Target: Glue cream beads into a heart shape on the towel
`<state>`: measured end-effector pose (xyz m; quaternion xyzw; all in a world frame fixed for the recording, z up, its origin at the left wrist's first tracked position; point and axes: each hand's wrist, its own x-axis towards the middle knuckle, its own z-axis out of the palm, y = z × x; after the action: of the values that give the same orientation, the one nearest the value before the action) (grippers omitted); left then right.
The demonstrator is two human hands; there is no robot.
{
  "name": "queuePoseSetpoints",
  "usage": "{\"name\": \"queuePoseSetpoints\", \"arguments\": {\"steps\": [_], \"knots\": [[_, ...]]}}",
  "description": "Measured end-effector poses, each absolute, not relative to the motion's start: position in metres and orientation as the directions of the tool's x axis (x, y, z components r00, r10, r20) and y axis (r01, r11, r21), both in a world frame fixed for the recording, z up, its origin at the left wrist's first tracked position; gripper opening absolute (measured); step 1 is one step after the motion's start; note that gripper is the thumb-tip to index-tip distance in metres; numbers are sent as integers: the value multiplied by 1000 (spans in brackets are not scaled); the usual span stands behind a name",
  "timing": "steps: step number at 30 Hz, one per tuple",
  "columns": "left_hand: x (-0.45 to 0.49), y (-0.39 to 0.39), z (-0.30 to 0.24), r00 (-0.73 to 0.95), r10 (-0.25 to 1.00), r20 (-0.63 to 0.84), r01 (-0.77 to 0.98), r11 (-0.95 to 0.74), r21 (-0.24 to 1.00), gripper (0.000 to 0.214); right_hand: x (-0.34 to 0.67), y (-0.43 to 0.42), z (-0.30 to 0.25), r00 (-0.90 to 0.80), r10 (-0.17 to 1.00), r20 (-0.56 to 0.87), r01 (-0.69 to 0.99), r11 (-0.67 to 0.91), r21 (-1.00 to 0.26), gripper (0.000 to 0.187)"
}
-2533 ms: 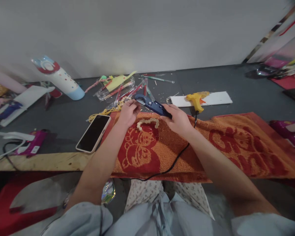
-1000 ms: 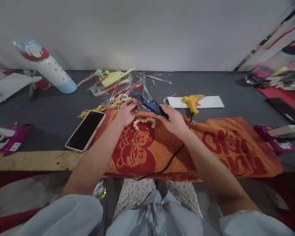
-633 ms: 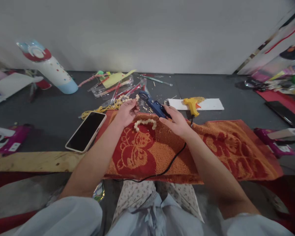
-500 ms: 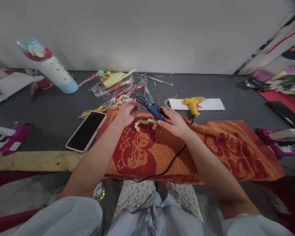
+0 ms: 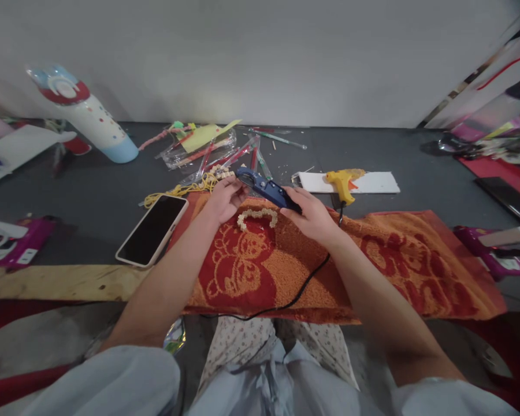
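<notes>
My right hand is closed round the handles of a blue cutter, whose jaws point left. My left hand pinches a short string of cream beads and holds its end at the cutter's jaws. Both hands hover over the far edge of an orange and red towel. Between them a curved row of cream beads lies on the towel.
A phone lies left of the towel, with yellow cord behind it. A yellow glue gun rests on a white sheet, its black cable crossing the towel. Plastic-wrapped sticks and a white decorated tube lie further back.
The cutter's jaws opened and lifted briefly, then came back down onto the bead string in my left hand. Both hands stay in the same place; only the view has shifted slightly.
</notes>
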<state>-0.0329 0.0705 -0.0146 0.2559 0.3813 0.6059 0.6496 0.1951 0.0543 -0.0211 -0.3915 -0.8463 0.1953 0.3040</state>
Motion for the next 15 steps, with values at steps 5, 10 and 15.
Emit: {"name": "queuePoseSetpoints", "arguments": {"steps": [5, 10, 15], "knots": [[-31, 69, -13, -29, 980, -197, -595, 141, 791, 31, 194, 53, -21, -478, 788, 387, 567, 614, -550, 45], [-32, 68, -10, -22, 981, -193, -597, 142, 790, 24, 191, 52, -22, -431, 809, 399, 584, 587, -561, 44], [-35, 68, -8, 22, 976, -216, -595, 186, 782, 14, 194, 55, -24, -362, 852, 378, 600, 524, -605, 52]]}}
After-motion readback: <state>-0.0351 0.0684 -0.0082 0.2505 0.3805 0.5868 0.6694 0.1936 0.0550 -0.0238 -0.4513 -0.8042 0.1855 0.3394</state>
